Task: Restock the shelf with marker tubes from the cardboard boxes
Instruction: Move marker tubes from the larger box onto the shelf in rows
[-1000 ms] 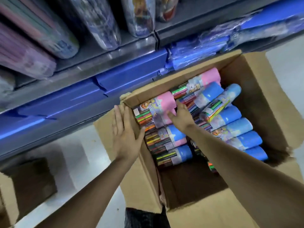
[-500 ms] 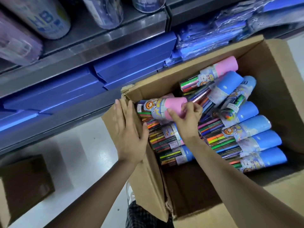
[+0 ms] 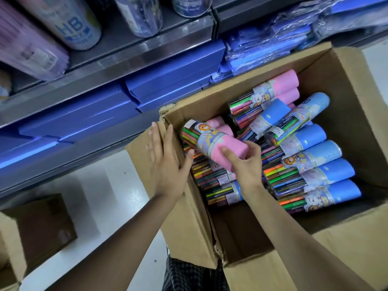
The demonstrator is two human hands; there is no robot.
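An open cardboard box stands on the floor below the metal shelf. It holds several clear marker tubes with pink or blue caps, lying on their sides. My right hand grips the pink cap end of one marker tube, which is raised above the others at the box's left side. My left hand lies flat with straight fingers against the box's left flap, the thumb reaching inside.
Blue flat boxes and wrapped blue packets fill the lower shelf. Large tubes stand on the upper shelf. A second cardboard box sits on the white floor at lower left.
My right hand has closed round a pink-capped tube and lifted it clear of the pile. My left hand stayed on the flap. The view moved closer to the box.
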